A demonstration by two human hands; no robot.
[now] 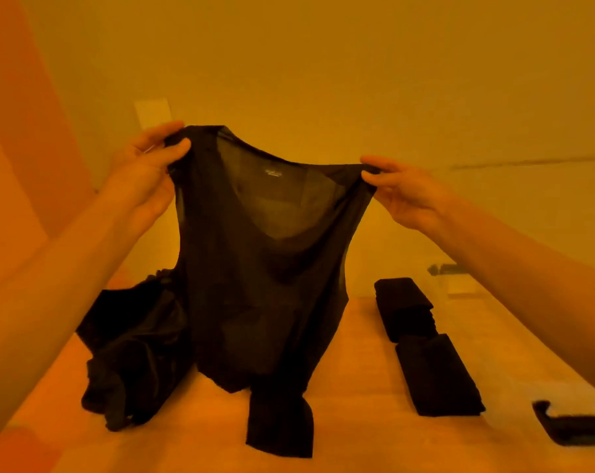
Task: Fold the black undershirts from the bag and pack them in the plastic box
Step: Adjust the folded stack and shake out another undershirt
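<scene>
Grip: we hold one black undershirt [265,285] up in the air by its two shoulder straps, one hand at each strap.
Left hand: our left hand [145,169] pinches the left strap, with the thumb on the near side and the fingers curled behind the cloth.
Right hand: our right hand [405,196] pinches the right strap between thumb and forefinger, and the other fingers curl loosely below.
Undershirt: it hangs spread between our hands above the middle of the table [350,370], with the neckline towards us and a small printed label showing inside the back of the neck. The cloth is thin, and light comes through it near the top. We cannot tell whether its hem touches the table.
Heap: a loose heap of black garments [132,346] lies on the left of the table, partly behind the hanging cloth.
Folded pieces: on the right lie a far folded stack [403,308] and a near folded stack [439,373], end to end and close together. A third folded piece [279,425] lies near us at the centre, just below the hem.
Near right corner: a dark flat object [572,425] with a raised edge lies there. We cannot tell what it is.
Light: everything we see is tinted orange.
Wall: the wall [357,63] is plain, with a pale rectangle [152,112] on it above our left hand.
</scene>
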